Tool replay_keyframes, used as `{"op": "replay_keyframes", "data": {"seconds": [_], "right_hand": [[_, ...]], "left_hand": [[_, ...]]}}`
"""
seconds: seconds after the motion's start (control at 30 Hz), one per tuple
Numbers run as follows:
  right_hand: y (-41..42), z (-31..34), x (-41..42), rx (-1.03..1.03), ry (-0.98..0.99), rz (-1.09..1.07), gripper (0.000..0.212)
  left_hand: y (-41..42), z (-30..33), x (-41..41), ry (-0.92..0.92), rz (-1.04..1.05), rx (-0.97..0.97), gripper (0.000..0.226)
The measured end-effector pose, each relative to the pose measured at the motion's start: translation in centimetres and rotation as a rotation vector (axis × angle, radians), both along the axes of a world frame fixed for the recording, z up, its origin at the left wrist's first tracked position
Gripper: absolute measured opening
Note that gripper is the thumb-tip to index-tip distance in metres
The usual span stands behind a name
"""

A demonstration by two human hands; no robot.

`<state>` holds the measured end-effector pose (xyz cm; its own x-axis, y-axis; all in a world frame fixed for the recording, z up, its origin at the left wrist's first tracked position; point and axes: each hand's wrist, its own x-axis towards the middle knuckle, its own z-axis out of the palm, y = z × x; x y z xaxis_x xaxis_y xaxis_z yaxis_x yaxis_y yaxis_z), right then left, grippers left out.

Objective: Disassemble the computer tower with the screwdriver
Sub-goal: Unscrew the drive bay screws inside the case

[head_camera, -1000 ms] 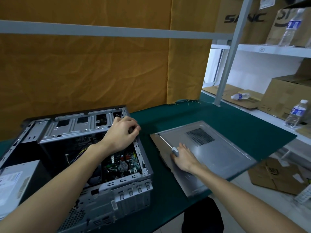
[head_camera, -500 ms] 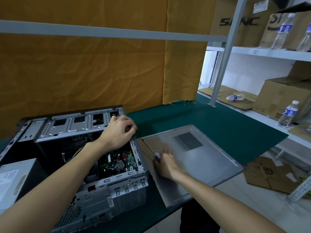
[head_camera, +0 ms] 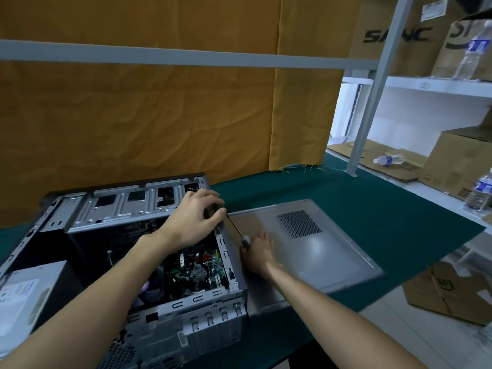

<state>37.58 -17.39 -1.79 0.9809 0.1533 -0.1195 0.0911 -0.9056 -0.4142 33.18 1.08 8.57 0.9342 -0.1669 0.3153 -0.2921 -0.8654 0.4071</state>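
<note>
The open computer tower (head_camera: pixel 111 217) lies on its side at the left of the green table, its circuit board (head_camera: pixel 198 263) exposed. My left hand (head_camera: pixel 193 218) rests curled over the tower's upper right edge, fingers bent around the rim. My right hand (head_camera: pixel 257 251) grips the screwdriver (head_camera: pixel 238 231) by its handle, just right of the case. The thin shaft points up and left toward my left hand. The removed grey side panel (head_camera: pixel 314 251) lies flat under my right hand.
A silver power supply (head_camera: pixel 29 294) sits at the tower's left end. The green mat (head_camera: pixel 372 209) covers the table to its right edge. Shelves on the right hold cardboard boxes (head_camera: pixel 458 161) and water bottles (head_camera: pixel 479 193). Another box (head_camera: pixel 450 294) lies on the floor.
My right hand has carried the screwdriver left, closer to the tower's side. The shaft tip now reaches near my left hand, which stays on the case edge.
</note>
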Motion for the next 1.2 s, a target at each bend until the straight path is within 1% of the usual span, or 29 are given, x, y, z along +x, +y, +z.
{"op": "replay_keyframes", "data": {"seconds": [0.07,0.17,0.23,0.3,0.33,0.37,0.4,0.47,0.53,0.57,0.7,0.77,0.83,0.9,0.93,0.97,1.03,1.07,1.1,1.13,1.17,1.2], "right_hand": [[-0.3,0.7,0.0,0.077,0.071,-0.001,0.044],[-1.6,2.4,0.0,0.364,0.064,-0.058,0.022],[-2.0,4.6,-0.1,0.523,0.009,-0.085,0.023],[-1.5,7.4,-0.5,0.695,0.004,-0.074,0.026],[-0.7,8.8,-0.8,0.740,-0.002,-0.042,0.029],[0.2,10.2,-1.1,0.744,-0.014,0.004,0.033],[1.4,11.3,-1.3,0.701,-0.038,0.053,0.037],[4.1,12.8,-1.8,0.503,-0.119,0.143,0.044],[6.2,13.2,-1.8,0.279,-0.193,0.162,0.045],[6.7,13.2,-1.7,0.212,-0.213,0.150,0.043],[6.7,13.3,-1.4,0.109,-0.190,0.113,0.029],[6.9,13.5,-1.9,0.040,-0.179,0.099,0.025],[7.0,13.6,-2.5,-0.028,-0.174,0.098,0.028],[6.6,13.5,-3.2,-0.073,-0.147,0.097,0.030],[6.2,13.5,-3.5,-0.087,-0.137,0.088,0.028],[5.9,13.6,-3.8,-0.100,-0.136,0.079,0.028],[5.8,14.1,-4.4,-0.156,-0.202,0.070,0.035],[6.0,14.6,-4.6,-0.173,-0.241,0.062,0.037],[6.4,15.2,-4.7,-0.152,-0.246,0.058,0.038],[6.8,15.9,-4.7,-0.081,-0.204,0.065,0.037],[7.4,16.7,-4.7,0.021,-0.119,0.078,0.036],[7.9,17.4,-4.7,0.123,-0.022,0.094,0.034]], "left_hand": [[0.2,0.4,-0.5,0.003,-0.013,-0.009,0.040],[1.1,0.9,-1.7,-0.005,-0.030,0.057,0.037],[2.5,1.1,-2.6,-0.007,0.003,0.106,0.041],[4.3,1.0,-3.3,0.043,0.064,0.169,0.053],[5.2,0.9,-3.4,0.085,0.096,0.215,0.062],[6.1,0.8,-3.5,0.127,0.128,0.265,0.069],[6.9,0.7,-3.5,0.158,0.157,0.315,0.074],[8.4,0.4,-3.4,0.190,0.192,0.405,0.076],[9.3,0.1,-3.3,0.209,0.173,0.467,0.073],[9.5,0.0,-3.3,0.207,0.157,0.504,0.073],[9.7,0.4,-3.8,0.149,0.117,0.676,0.086],[9.6,0.5,-4.4,0.153,0.096,0.687,0.098],[9.4,0.8,-4.9,0.149,0.054,0.685,0.108],[9.5,0.7,-5.2,0.130,-0.005,0.645,0.110],[9.6,0.7,-5.3,0.121,-0.032,0.584,0.107],[9.9,0.7,-5.3,0.119,-0.052,0.478,0.100],[10.7,1.0,-5.1,0.091,-0.055,0.212,0.068],[11.1,1.2,-5.0,0.040,-0.042,0.086,0.053],[11.4,1.2,-4.7,-0.008,-0.024,-0.036,0.046],[11.8,1.3,-4.4,-0.036,-0.008,-0.131,0.045],[12.2,1.3,-4.0,-0.051,0.008,-0.168,0.049],[12.6,1.5,-3.6,-0.068,0.016,-0.150,0.054]]}}
